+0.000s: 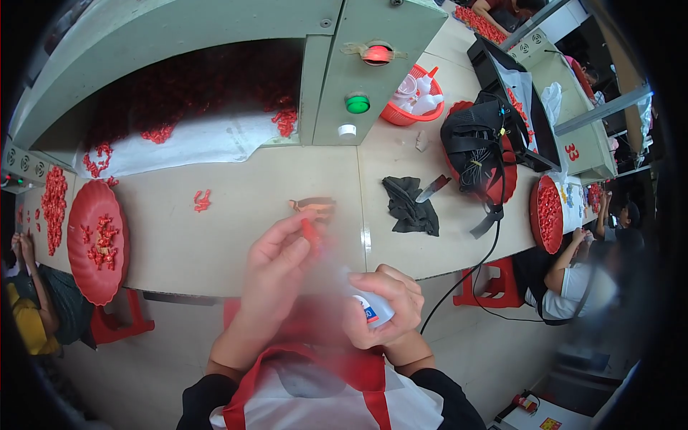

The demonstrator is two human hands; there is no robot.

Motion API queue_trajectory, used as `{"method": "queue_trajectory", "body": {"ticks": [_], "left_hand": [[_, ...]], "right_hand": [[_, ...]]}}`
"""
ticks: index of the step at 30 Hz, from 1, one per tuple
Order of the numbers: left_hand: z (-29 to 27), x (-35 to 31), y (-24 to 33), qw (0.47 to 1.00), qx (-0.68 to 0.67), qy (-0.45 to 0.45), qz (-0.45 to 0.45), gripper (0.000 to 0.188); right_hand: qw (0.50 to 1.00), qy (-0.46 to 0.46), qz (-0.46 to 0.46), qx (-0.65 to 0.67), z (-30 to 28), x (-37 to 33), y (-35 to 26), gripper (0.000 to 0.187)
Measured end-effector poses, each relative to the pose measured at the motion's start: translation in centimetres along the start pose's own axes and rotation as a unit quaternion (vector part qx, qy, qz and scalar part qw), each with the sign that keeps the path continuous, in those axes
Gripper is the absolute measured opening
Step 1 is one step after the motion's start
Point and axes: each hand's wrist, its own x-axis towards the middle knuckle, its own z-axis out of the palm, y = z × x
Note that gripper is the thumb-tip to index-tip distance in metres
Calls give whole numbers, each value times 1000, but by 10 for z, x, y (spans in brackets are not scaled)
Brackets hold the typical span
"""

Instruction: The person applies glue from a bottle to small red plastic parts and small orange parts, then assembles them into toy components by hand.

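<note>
My left hand (pixel 271 261) pinches a small red plastic piece (pixel 311 235) between thumb and fingertips, just above the table's front edge. My right hand (pixel 395 295) is wrapped round a small white squeeze bottle (pixel 380 312) with a blue mark. A hazy blur lies between the hands, and I cannot make out the bottle's tip or whether it touches the red piece. Just beyond my left fingertips lies a blurred orange-brown item (pixel 315 206) on the table. Farther left, a loose red figure-like piece (pixel 202 201) rests on the tabletop.
A green-grey machine (pixel 387 36) with buttons stands behind, red pieces on its white cloth (pixel 193 153). At left is a red scalloped tray (pixel 77 240). Rightward are a black cloth (pixel 410 215), a knife (pixel 433 188), a red basket (pixel 395 115) and cabled black gear (pixel 469 140). Other people sit either side.
</note>
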Motion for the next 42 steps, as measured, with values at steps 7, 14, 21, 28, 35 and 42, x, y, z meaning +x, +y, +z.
{"method": "queue_trajectory", "body": {"ticks": [7,14,21,28,35,42], "left_hand": [[1,2,1,1000,-9,19,-7,35],[0,2,5,1000,-10,23,-5,36],[1,1,6,1000,-6,17,-2,36],[1,1,4,1000,-7,15,-2,36],[1,0,3,1000,-6,20,-1,36],[2,2,4,1000,-2,17,-2,36]], "right_hand": [[1000,-11,-5,8,2,3,0,31],[1000,-8,-2,1,4,3,0,32],[1000,-2,5,2,4,3,1,30],[1000,4,1,11,4,2,1,31],[1000,2,-2,17,3,3,0,31],[1000,-12,1,10,1,2,1,32]]}}
